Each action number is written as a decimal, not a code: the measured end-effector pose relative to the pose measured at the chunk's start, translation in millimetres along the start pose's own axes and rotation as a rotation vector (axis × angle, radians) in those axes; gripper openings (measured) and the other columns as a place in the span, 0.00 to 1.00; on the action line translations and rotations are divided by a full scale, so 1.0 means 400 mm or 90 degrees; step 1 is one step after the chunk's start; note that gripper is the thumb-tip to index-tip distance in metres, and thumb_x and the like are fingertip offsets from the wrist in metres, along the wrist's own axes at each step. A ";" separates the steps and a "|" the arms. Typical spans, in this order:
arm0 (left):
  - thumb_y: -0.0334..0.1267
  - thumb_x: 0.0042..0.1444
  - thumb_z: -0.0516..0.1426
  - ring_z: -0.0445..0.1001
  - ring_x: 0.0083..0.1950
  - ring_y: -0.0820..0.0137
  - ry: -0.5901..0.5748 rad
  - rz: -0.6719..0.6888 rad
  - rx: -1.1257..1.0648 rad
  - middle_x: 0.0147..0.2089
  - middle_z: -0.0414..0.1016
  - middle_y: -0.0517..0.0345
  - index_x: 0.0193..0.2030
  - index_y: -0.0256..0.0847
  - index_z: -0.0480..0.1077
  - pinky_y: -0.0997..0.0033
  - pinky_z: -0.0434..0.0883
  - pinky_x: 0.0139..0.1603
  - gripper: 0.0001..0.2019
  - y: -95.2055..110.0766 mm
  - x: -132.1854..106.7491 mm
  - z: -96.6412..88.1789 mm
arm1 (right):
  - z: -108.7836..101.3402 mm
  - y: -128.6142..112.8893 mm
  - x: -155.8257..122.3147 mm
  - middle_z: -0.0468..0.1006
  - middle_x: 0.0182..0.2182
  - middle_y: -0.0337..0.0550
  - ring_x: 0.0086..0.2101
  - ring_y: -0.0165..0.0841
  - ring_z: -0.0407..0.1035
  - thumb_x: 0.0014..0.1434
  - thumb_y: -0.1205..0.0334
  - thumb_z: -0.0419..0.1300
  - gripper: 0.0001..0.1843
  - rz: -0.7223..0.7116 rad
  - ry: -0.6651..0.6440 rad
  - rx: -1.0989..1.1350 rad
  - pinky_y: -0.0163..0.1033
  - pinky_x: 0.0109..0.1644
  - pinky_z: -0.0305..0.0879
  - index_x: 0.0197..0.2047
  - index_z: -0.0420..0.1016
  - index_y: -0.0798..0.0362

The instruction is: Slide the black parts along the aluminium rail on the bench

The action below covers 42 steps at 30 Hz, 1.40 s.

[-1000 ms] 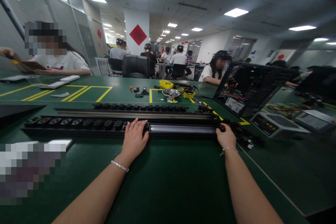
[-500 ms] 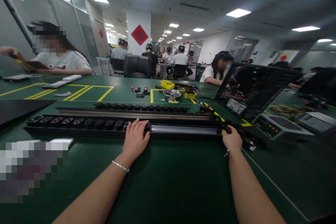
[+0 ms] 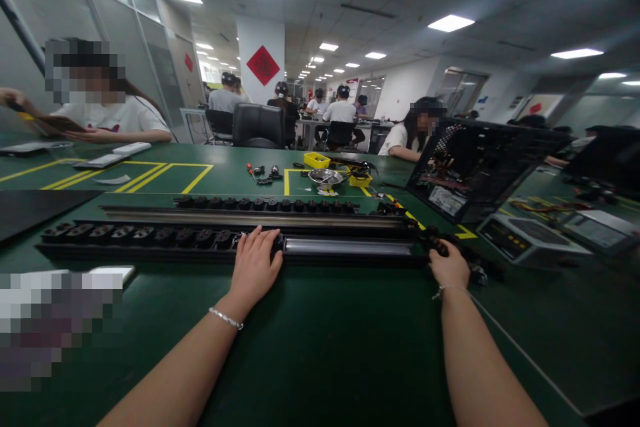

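A long black power strip [image 3: 150, 237] with several sockets lies across the green table [image 3: 320, 347] in front of me. My left hand [image 3: 254, 265] rests flat on its middle, fingers stretched out over the sockets. My right hand [image 3: 449, 265] is curled round the strip's right end, where a black cable [image 3: 475, 268] leaves it. A second long strip [image 3: 260, 208] lies parallel just behind the first.
An open black computer case [image 3: 475, 167] stands at the right with flat grey units [image 3: 530, 240] beside it. Yellow bins [image 3: 317, 160], a metal bowl [image 3: 325, 177] and small tools sit farther back. A person in white sits at the far left; others work behind.
My right hand has slid a little to the right along the strip's end toward the cable. My left hand has stayed in place.
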<state>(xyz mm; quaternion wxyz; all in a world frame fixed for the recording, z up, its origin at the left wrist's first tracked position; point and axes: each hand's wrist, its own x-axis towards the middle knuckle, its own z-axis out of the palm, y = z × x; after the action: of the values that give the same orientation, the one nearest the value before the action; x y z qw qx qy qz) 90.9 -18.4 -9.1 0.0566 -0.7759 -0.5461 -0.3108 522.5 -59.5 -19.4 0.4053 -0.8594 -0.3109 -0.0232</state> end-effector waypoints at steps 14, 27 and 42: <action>0.39 0.57 0.49 0.56 0.65 0.58 0.009 0.012 0.002 0.57 0.69 0.52 0.58 0.42 0.62 0.47 0.50 0.66 0.21 -0.005 -0.002 0.005 | -0.011 -0.041 -0.028 0.74 0.48 0.52 0.43 0.45 0.70 0.56 0.54 0.53 0.25 -0.030 -0.052 -0.200 0.45 0.42 0.65 0.58 0.66 0.48; 0.38 0.57 0.50 0.56 0.65 0.58 0.024 0.002 -0.019 0.58 0.68 0.50 0.59 0.41 0.61 0.46 0.50 0.66 0.22 -0.004 -0.004 0.012 | -0.022 -0.040 -0.012 0.71 0.51 0.55 0.46 0.45 0.68 0.55 0.63 0.51 0.26 -0.097 -0.005 -0.195 0.47 0.44 0.64 0.57 0.67 0.51; 0.41 0.58 0.49 0.61 0.62 0.58 0.014 0.049 0.045 0.54 0.72 0.50 0.51 0.42 0.69 0.50 0.57 0.61 0.17 -0.080 0.044 -0.069 | 0.103 -0.343 -0.335 0.76 0.45 0.48 0.47 0.37 0.66 0.55 0.66 0.49 0.19 -0.621 -0.122 0.080 0.43 0.55 0.59 0.47 0.73 0.55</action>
<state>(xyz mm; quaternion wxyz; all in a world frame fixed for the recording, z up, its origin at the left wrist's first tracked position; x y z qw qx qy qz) 54.8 -3.4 14.6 0.1019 -0.7904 -0.5255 -0.2978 329.8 -33.6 7.4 0.3681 -0.5861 -0.7130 -0.1123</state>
